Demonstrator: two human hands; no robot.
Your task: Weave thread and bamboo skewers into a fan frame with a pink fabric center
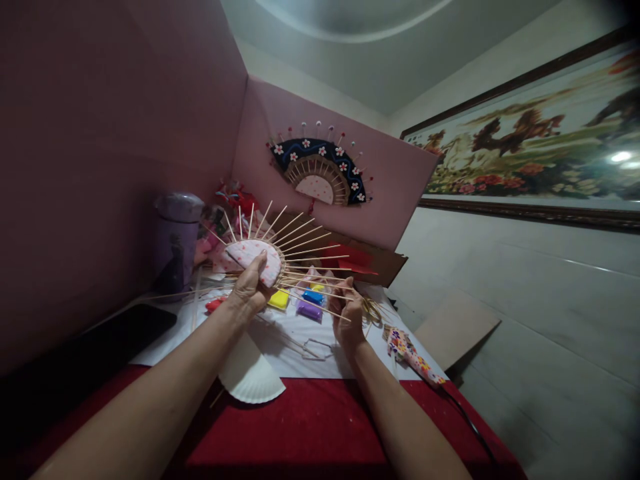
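A half-round fan frame [240,253] is held up over the table, its base covered in white cloth with small pink-red marks. Thin wooden sticks [305,235] radiate from its curved edge, which has a brownish woven band. My left hand [254,283] is closed on the base, thumb across the cloth. At the right-hand sticks, my right hand [349,308] has its fingers pinched around one or more of them; exactly which are gripped I cannot tell. Below the frame lie yellow [279,299], blue [313,297] and purple [309,311] clay packets.
On the pink board hangs a finished dark fan with flowers [323,152]. A purple lidded bottle [175,243] stands at left, near a black phone [143,325]. A white paper plate piece [253,373] lies in front. A flower-patterned glue gun [407,350] with a cord rests at right.
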